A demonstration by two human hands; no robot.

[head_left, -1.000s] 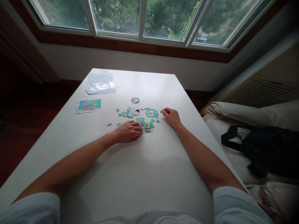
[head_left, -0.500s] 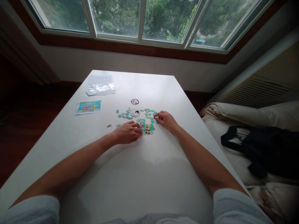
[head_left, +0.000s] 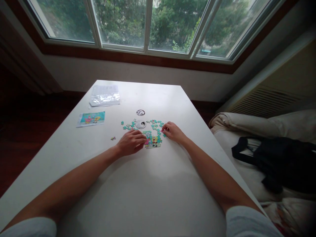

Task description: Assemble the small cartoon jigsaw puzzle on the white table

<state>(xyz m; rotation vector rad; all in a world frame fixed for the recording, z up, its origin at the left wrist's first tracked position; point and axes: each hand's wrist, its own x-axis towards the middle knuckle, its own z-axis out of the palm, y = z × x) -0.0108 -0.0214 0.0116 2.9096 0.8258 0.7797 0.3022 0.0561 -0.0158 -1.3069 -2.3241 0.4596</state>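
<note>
A partly joined jigsaw puzzle (head_left: 155, 141) with a yellow cartoon figure lies on the white table. My left hand (head_left: 132, 142) rests at its left edge, fingers bent and closed against it, hiding part of that side. Right of the puzzle, my right hand (head_left: 172, 131) pinches a small pink puzzle piece (head_left: 162, 131) between thumb and fingertips. Loose teal pieces (head_left: 155, 123) spread behind the puzzle, and more teal pieces (head_left: 128, 126) lie behind my left hand. One small multicoloured cluster (head_left: 113, 138) sits apart on the left.
Two round grey-and-white items (head_left: 140, 124) (head_left: 140, 112) lie behind the puzzle. A picture sheet (head_left: 91, 118) showing cartoon figures and a clear plastic bag (head_left: 105, 95) with paper are at the left. Beyond the table's right edge, dark clothing (head_left: 278, 161) lies on a pale sofa (head_left: 261, 123).
My right hand has moved left to the loose pieces and closed on a pink one. My left hand has stayed by the puzzle. The view has tilted up slightly.
</note>
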